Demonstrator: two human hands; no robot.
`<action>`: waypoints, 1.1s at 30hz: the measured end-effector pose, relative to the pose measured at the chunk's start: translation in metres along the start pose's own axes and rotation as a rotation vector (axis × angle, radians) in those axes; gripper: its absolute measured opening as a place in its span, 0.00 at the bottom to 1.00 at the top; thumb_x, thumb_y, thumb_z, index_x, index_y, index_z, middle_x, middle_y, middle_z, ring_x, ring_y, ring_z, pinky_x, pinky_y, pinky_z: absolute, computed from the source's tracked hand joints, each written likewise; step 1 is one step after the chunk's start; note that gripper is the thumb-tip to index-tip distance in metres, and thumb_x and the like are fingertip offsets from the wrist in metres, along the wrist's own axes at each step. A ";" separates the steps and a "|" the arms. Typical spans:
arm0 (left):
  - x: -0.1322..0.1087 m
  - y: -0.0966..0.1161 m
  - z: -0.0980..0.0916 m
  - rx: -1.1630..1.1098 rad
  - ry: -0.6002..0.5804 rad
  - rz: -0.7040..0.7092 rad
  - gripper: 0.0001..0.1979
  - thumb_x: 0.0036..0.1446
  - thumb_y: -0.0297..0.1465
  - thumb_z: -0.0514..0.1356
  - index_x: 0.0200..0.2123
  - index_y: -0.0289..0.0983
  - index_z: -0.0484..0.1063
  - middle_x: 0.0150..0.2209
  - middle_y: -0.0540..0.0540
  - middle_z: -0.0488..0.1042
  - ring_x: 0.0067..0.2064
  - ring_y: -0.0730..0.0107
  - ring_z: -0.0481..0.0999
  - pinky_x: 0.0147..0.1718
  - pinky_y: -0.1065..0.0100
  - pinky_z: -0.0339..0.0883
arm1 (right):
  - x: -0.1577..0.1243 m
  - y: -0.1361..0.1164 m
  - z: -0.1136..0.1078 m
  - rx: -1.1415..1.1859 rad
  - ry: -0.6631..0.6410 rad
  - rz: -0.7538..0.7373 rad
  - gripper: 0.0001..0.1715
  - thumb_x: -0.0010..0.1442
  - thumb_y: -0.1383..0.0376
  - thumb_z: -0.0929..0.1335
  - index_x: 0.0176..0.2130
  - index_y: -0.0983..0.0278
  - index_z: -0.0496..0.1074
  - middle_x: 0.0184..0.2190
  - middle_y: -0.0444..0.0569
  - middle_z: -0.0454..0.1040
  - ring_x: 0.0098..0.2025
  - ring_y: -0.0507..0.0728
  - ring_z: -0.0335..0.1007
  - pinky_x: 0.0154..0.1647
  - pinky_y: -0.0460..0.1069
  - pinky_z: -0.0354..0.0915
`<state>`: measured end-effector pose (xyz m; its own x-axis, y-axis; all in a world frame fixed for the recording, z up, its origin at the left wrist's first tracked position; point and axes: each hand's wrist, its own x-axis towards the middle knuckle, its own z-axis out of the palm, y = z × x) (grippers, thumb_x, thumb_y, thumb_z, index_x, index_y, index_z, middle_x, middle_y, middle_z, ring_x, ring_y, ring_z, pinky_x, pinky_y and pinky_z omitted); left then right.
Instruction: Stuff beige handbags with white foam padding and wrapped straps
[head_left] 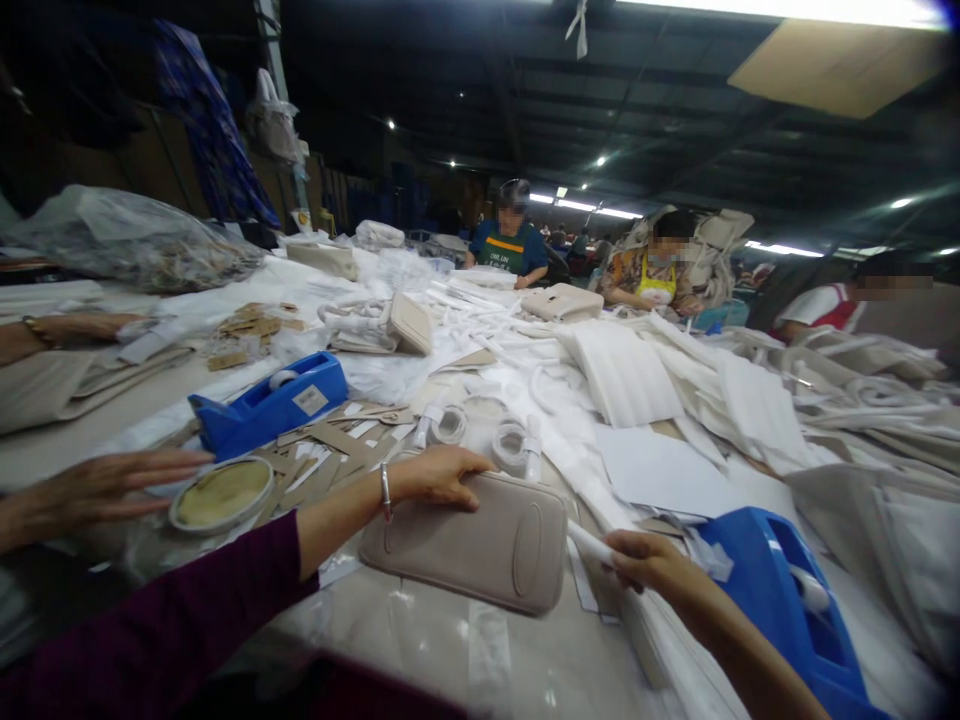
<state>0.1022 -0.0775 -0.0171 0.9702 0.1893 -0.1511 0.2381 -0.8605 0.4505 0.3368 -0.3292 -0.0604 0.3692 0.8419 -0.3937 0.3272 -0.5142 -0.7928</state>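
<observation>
At the far left, a co-worker's hand (90, 490) is held flat and open, near a round tape-like disc (223, 493). Just beyond the disc a blue tape dispenser (236, 418) is set down, and brown card strips (334, 437) are scattered next to it.

Toward the middle, a beige bag (457, 555) is propped at a tilt on the tabletop (409, 625), its front face turned toward the wearer. Its top edge is covered by the left hand (441, 478), partly closed, with the fingers hooked over the edge and the bag held there (how firmly cannot be told). Behind the bag, two white-wrapped coils (513, 447) are seen.

At the bag's right side, a slim white strip (589, 543) is pinched by the right hand (637, 558), its fingers nearly closed; whether the strip is joined to the bag is not shown. Farther right, a second blue dispenser (757, 560) is placed near that wrist.

For good handling, it is judged that the bag should be kept steady by light pressure from the left hand, so that the soft panel is not creased, while the strip is guided without tugging or twisting.
</observation>
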 end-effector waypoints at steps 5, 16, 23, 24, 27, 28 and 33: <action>0.001 -0.006 0.006 0.068 0.103 0.065 0.17 0.45 0.37 0.67 0.40 0.38 0.72 0.60 0.41 0.59 0.60 0.48 0.59 0.55 0.57 0.57 | 0.022 -0.037 0.022 -0.139 0.081 -0.323 0.14 0.45 0.66 0.63 0.31 0.64 0.75 0.32 0.48 0.71 0.38 0.57 0.66 0.43 0.51 0.60; -0.001 -0.006 0.011 0.151 0.177 0.108 0.16 0.47 0.40 0.67 0.36 0.38 0.71 0.46 0.45 0.69 0.49 0.59 0.67 0.48 0.63 0.60 | 0.063 -0.035 0.056 0.540 0.136 -0.271 0.20 0.40 0.67 0.75 0.29 0.62 0.61 0.22 0.39 0.71 0.21 0.49 0.60 0.23 0.44 0.53; -0.003 0.002 0.006 0.188 0.040 -0.031 0.17 0.49 0.44 0.63 0.39 0.42 0.70 0.39 0.48 0.75 0.41 0.59 0.74 0.30 0.69 0.60 | 0.072 -0.034 0.051 0.537 -0.092 -0.145 0.20 0.45 0.63 0.74 0.32 0.63 0.61 0.18 0.37 0.65 0.18 0.46 0.53 0.21 0.44 0.45; -0.003 0.003 0.007 0.190 0.037 -0.046 0.17 0.49 0.45 0.62 0.39 0.42 0.70 0.39 0.47 0.75 0.40 0.58 0.74 0.29 0.69 0.60 | 0.072 -0.035 0.051 0.511 -0.102 -0.149 0.19 0.46 0.63 0.74 0.33 0.63 0.61 0.18 0.36 0.65 0.18 0.46 0.53 0.21 0.44 0.45; 0.000 0.003 0.011 0.217 0.071 -0.058 0.19 0.52 0.48 0.58 0.38 0.41 0.71 0.39 0.45 0.76 0.41 0.56 0.75 0.30 0.67 0.61 | 0.068 -0.040 0.047 0.384 -0.113 -0.188 0.16 0.50 0.60 0.71 0.35 0.63 0.63 0.20 0.38 0.66 0.20 0.48 0.56 0.22 0.44 0.48; 0.001 0.004 0.013 0.225 0.081 -0.067 0.20 0.53 0.49 0.57 0.38 0.40 0.71 0.39 0.43 0.76 0.41 0.55 0.75 0.30 0.67 0.61 | 0.064 -0.042 0.045 0.306 -0.108 -0.211 0.14 0.52 0.59 0.69 0.36 0.63 0.64 0.22 0.40 0.67 0.23 0.50 0.59 0.24 0.45 0.52; 0.008 0.001 0.021 0.229 0.078 -0.104 0.21 0.58 0.49 0.52 0.37 0.38 0.72 0.39 0.41 0.77 0.42 0.53 0.75 0.34 0.64 0.64 | 0.039 -0.068 0.041 -0.401 0.427 -0.417 0.12 0.57 0.65 0.60 0.38 0.62 0.70 0.35 0.52 0.72 0.42 0.61 0.66 0.44 0.56 0.60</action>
<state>0.1094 -0.0867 -0.0358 0.9436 0.3108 -0.1140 0.3292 -0.9173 0.2239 0.2933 -0.2546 -0.0412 0.4250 0.8859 0.1858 0.7792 -0.2535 -0.5732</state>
